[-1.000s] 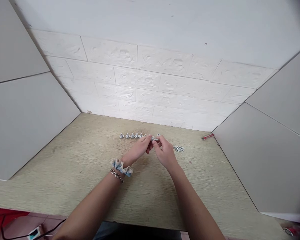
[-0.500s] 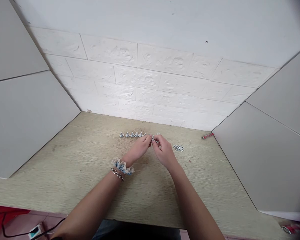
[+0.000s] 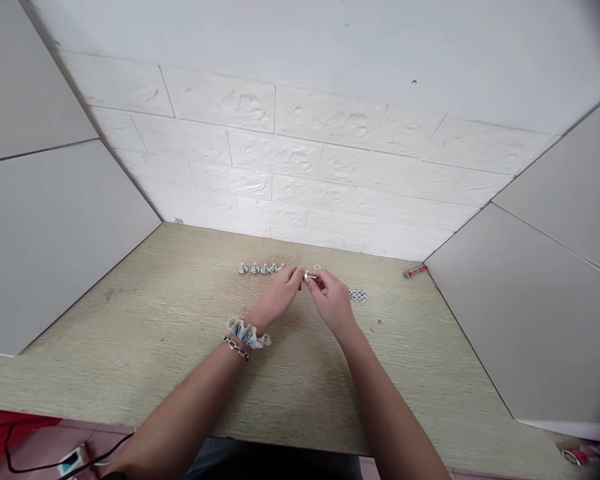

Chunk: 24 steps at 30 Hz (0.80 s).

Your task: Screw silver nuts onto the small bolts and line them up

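A silver bolt (image 3: pixel 310 275) lies sideways between the thumb and fingers of my right hand (image 3: pixel 334 303). Close beside its left end, my left hand (image 3: pixel 280 291) has thumb and fingers pinched together; what they hold, if anything, is hidden. Behind and left of my left hand, several silver bolts (image 3: pixel 255 269) stand upright in a row, with the row's right part covered by that hand. A small ring-shaped piece (image 3: pixel 317 267) lies just beyond my right fingers. To the right of my right hand, several nuts (image 3: pixel 359 295) sit in a tight cluster, partly covered.
The wooden tabletop (image 3: pixel 145 320) meets a white brick-patterned wall (image 3: pixel 300 160) at the back. Grey panels (image 3: pixel 70 240) stand on both sides. A red cylinder (image 3: pixel 415 271) lies by the right panel, and another red one (image 3: pixel 585 457) is at lower right.
The bolt in my right hand shows more clearly now, turned more sideways. My right hand has shifted slightly and covers the left edge of the nut cluster. My left hand hides more of the bolt row.
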Each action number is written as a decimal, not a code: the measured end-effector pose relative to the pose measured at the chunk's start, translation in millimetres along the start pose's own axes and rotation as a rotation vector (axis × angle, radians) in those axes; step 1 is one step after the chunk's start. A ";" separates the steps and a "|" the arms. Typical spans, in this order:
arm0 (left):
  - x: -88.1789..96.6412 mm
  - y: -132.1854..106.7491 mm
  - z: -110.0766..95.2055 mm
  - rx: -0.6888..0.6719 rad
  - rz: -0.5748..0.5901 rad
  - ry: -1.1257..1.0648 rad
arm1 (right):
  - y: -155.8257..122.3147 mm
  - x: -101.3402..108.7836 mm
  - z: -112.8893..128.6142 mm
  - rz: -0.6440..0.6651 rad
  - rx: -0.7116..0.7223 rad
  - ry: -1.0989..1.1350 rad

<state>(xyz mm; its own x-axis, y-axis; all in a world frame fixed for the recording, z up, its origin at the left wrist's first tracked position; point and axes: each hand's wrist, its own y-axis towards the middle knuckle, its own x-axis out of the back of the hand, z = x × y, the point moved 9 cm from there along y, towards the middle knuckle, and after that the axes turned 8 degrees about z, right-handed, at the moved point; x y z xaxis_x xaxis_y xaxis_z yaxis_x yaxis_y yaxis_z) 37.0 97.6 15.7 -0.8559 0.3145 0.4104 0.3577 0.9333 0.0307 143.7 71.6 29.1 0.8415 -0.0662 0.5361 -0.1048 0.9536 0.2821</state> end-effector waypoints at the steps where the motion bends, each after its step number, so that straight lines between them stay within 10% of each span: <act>1: 0.3 0.8 1.6 0.007 -0.003 -0.012 | 0.1 0.9 -1.8 -0.012 -0.004 0.013; 14: -6.9 -10.1 -32.9 -0.363 0.025 0.350 | -1.5 5.9 -13.1 -0.066 -0.133 0.072; 18: 9.5 -4.2 -24.3 -0.281 -0.037 0.429 | -1.7 4.0 -3.4 -0.055 -0.049 0.055; 24: 81.3 2.8 23.4 0.106 -0.251 0.487 | -1.1 7.3 -9.4 -0.092 -0.061 0.020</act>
<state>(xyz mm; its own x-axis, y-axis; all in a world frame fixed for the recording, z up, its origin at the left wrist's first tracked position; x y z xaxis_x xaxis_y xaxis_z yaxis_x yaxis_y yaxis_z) -40.4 129.8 27.9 -0.6294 -0.0126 0.7770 0.1037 0.9896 0.1001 154.9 72.9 25.3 0.8564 -0.1489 0.4944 0.0053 0.9600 0.2799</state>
